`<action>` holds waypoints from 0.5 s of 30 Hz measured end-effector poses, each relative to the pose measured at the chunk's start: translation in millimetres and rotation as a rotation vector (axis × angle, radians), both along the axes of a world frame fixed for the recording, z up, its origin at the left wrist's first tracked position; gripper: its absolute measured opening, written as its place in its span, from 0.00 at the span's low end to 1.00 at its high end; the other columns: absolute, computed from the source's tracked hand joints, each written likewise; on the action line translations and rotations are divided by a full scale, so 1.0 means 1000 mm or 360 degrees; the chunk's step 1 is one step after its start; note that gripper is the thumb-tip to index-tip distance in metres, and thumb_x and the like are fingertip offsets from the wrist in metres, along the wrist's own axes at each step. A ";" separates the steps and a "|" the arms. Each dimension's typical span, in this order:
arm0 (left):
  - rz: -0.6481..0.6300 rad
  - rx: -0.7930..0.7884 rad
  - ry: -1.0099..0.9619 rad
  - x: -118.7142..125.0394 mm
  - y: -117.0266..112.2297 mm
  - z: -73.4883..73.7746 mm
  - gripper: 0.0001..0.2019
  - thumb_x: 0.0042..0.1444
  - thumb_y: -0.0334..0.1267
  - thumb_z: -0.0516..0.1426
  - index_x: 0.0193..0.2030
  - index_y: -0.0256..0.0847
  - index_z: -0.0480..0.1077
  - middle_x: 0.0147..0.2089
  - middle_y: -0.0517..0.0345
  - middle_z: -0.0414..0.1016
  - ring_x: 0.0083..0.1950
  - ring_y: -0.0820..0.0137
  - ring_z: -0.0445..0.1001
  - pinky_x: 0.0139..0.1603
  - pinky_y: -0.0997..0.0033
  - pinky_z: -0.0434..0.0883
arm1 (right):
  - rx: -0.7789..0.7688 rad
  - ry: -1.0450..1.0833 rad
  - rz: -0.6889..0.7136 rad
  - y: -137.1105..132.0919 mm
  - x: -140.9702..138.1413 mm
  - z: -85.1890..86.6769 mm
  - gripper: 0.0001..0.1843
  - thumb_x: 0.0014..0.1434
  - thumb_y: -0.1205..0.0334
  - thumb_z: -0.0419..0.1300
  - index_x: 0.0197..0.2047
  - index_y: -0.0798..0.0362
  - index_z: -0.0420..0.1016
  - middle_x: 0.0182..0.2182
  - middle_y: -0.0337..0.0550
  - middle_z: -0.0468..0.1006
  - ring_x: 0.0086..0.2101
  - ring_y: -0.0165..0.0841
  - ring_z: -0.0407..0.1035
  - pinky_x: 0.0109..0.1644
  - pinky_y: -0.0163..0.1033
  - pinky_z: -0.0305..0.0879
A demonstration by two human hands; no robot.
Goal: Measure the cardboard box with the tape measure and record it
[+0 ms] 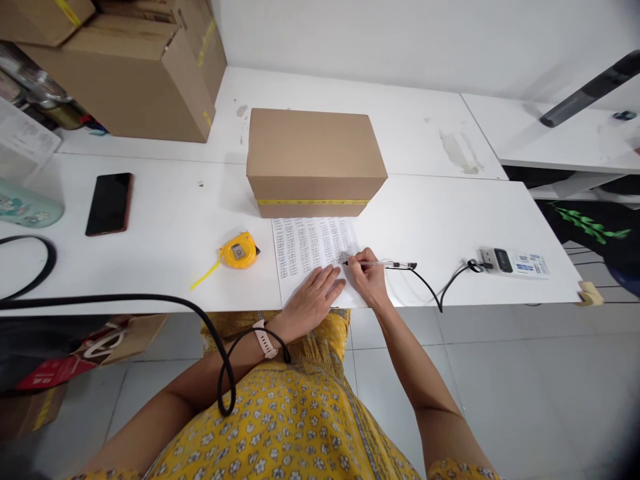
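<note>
A sheet of paper point(295, 280) with several columns of small writing lies at the table's front edge. My left hand point(314, 292) rests flat on its lower part, fingers stretched out. Wrapped in my right hand point(369, 277) is a pen point(395, 265) with a clear barrel, its tip at the sheet's right side near my left fingertips. A closed cardboard box point(315, 147) with yellow tape stands just behind the paper and seems to cover its top edge. Left of the sheet sits a yellow tape measure point(240, 251) with a short length of tape pulled out.
A black phone point(110, 203) and a green bottle point(30, 203) are on the left. Larger cartons point(135, 80) stand at the back left. A black cable point(150, 298) loops across my left forearm. At right lies a white device point(515, 262) with a black cord.
</note>
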State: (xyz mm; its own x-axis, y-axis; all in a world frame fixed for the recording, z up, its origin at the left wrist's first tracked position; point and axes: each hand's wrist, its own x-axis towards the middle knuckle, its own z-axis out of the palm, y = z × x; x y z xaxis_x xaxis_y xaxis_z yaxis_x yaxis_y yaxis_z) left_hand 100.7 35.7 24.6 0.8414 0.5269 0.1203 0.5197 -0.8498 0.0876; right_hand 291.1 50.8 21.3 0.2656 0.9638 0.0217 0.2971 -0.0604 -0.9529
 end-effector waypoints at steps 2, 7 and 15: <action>0.0000 -0.0003 0.0002 0.000 0.000 0.000 0.26 0.65 0.31 0.53 0.69 0.29 0.60 0.75 0.35 0.56 0.76 0.49 0.56 0.76 0.48 0.55 | 0.0006 -0.0017 -0.0014 0.000 0.000 0.000 0.13 0.60 0.56 0.59 0.28 0.48 0.60 0.22 0.32 0.62 0.25 0.29 0.57 0.30 0.37 0.55; 0.0003 -0.0001 0.0007 0.000 0.000 0.000 0.25 0.65 0.31 0.53 0.69 0.29 0.60 0.75 0.36 0.57 0.75 0.50 0.57 0.76 0.48 0.55 | 0.0020 -0.0047 0.0001 0.001 0.001 -0.003 0.13 0.60 0.57 0.60 0.28 0.48 0.60 0.22 0.31 0.62 0.24 0.28 0.57 0.30 0.37 0.55; 0.0005 0.0016 -0.0003 0.000 0.000 -0.001 0.25 0.66 0.32 0.53 0.69 0.29 0.60 0.75 0.36 0.56 0.75 0.50 0.57 0.76 0.48 0.55 | 0.0054 -0.0033 -0.0032 0.001 0.002 -0.007 0.13 0.61 0.58 0.59 0.28 0.48 0.60 0.22 0.32 0.63 0.24 0.28 0.57 0.31 0.37 0.55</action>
State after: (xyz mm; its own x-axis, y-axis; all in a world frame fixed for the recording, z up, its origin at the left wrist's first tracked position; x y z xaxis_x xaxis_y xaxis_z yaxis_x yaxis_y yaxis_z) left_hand 100.8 35.5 23.1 0.8395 0.5282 0.1272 0.5221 -0.8491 0.0803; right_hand 293.1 52.2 13.9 0.2838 0.9570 0.0600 0.3161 -0.0343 -0.9481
